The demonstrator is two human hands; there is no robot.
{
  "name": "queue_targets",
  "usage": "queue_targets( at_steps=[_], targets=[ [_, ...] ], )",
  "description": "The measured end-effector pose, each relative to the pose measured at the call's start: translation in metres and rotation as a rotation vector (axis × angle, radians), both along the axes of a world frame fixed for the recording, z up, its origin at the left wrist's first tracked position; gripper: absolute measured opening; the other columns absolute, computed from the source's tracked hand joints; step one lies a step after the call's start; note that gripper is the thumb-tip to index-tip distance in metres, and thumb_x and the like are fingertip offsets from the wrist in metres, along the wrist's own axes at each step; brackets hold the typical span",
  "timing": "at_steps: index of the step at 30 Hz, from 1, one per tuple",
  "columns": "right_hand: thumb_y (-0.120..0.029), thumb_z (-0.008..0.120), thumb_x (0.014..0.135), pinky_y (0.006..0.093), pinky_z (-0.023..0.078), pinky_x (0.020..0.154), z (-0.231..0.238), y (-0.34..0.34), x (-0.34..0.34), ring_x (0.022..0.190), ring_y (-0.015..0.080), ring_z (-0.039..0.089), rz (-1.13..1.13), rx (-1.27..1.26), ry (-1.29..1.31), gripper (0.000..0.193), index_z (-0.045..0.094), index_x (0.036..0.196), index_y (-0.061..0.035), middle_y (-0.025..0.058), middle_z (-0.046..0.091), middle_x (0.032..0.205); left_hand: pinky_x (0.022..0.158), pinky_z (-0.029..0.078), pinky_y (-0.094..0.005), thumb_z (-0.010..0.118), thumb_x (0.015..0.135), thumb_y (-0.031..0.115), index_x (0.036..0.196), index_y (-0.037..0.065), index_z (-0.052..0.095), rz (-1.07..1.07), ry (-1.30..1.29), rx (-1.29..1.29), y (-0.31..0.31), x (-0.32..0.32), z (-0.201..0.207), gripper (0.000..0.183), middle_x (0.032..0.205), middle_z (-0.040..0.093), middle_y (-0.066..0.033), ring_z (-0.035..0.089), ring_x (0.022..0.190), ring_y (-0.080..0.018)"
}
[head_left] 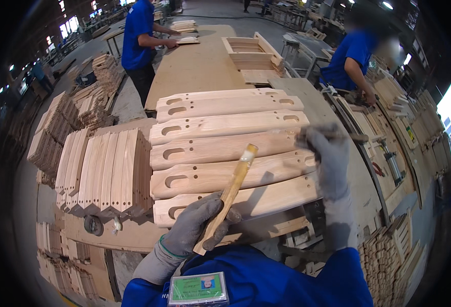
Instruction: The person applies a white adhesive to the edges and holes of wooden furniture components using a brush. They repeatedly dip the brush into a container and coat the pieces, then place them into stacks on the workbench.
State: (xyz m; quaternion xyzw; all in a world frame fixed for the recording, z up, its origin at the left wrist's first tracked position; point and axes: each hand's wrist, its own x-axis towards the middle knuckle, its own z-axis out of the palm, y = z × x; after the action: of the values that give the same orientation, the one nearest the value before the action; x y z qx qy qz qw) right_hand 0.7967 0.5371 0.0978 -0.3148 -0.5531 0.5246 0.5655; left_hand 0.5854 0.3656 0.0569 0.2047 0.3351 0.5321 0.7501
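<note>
My left hand [195, 225], in a grey glove, grips a long wooden-handled brush [229, 197] that points up and away, its tip over the slats. My right hand [323, 153], also gloved, rests on the right end of a row of several curved wooden slats [220, 148] with slots and holes, laid side by side on the bench. Its fingers curl over a slat's end near a hole.
Stacks of similar slats [105, 171] stand on edge at my left, with more piles [57, 128] beyond. Two people in blue shirts [138, 36] [356, 56] work at far benches. A long plywood table [195, 64] and a wooden frame [251, 53] lie ahead; small blocks [389, 250] are at right.
</note>
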Motion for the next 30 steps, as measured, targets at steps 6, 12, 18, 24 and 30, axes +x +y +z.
queue_targets(
  at_steps=[6, 12, 18, 24, 30],
  targets=[
    [0.008, 0.06, 0.08, 0.0321, 0.057, 0.072, -0.036, -0.047, -0.02, 0.081, 0.0208, 0.065, 0.088, 0.038, 0.166, 0.009, 0.055, 0.085, 0.0026, 0.0165, 0.061, 0.093, 0.027, 0.034, -0.02, 0.038, 0.098, 0.023, 0.126, 0.0, 0.037, -0.052, -0.177, 0.03, -0.012, -0.007, -0.012, 0.036, 0.087, 0.06, -0.0205, 0.045, 0.033, -0.0115],
    [0.015, 0.064, 0.072, 0.0289, 0.056, 0.072, -0.04, -0.06, -0.03, 0.082, 0.021, 0.065, 0.097, 0.231, 0.034, 0.017, 0.056, 0.08, 0.0016, 0.0175, 0.061, 0.094, 0.027, 0.034, -0.0207, 0.038, 0.098, 0.021, 0.126, -0.003, 0.036, 0.032, 0.008, 0.065, -0.029, -0.015, -0.008, 0.038, 0.087, 0.06, -0.0226, 0.046, 0.034, -0.0123],
    [0.012, 0.066, 0.072, 0.027, 0.055, 0.072, -0.046, -0.061, -0.063, 0.083, 0.02, 0.065, 0.147, 0.217, 0.039, 0.016, 0.059, 0.082, 0.0016, 0.0155, 0.064, 0.091, 0.029, 0.036, -0.0204, 0.037, 0.098, 0.021, 0.128, -0.004, 0.036, 0.101, -0.073, 0.071, -0.048, -0.034, -0.01, 0.04, 0.086, 0.06, -0.0208, 0.048, 0.036, -0.0129],
    [-0.004, 0.067, 0.079, 0.027, 0.054, 0.07, -0.014, -0.015, -0.12, 0.074, 0.0168, 0.064, 0.282, -0.073, -0.238, 0.015, 0.06, 0.088, 0.0058, 0.0122, 0.064, 0.084, 0.033, 0.038, -0.0178, 0.032, 0.1, 0.026, 0.115, -0.008, 0.047, 0.463, 0.114, 0.002, -0.08, -0.062, -0.018, 0.04, 0.059, 0.054, -0.0079, 0.045, 0.035, -0.0084],
    [-0.019, 0.065, 0.08, 0.025, 0.049, 0.061, -0.021, 0.03, -0.178, 0.064, 0.0114, 0.059, 0.462, 0.186, -0.701, 0.022, 0.061, 0.085, 0.0018, 0.0064, 0.062, 0.07, 0.033, 0.037, -0.0163, 0.041, 0.098, 0.025, 0.128, -0.001, 0.039, 0.559, -0.017, 0.076, -0.105, -0.086, -0.029, 0.04, 0.086, 0.057, -0.0125, 0.047, 0.048, -0.0077]
  ],
)
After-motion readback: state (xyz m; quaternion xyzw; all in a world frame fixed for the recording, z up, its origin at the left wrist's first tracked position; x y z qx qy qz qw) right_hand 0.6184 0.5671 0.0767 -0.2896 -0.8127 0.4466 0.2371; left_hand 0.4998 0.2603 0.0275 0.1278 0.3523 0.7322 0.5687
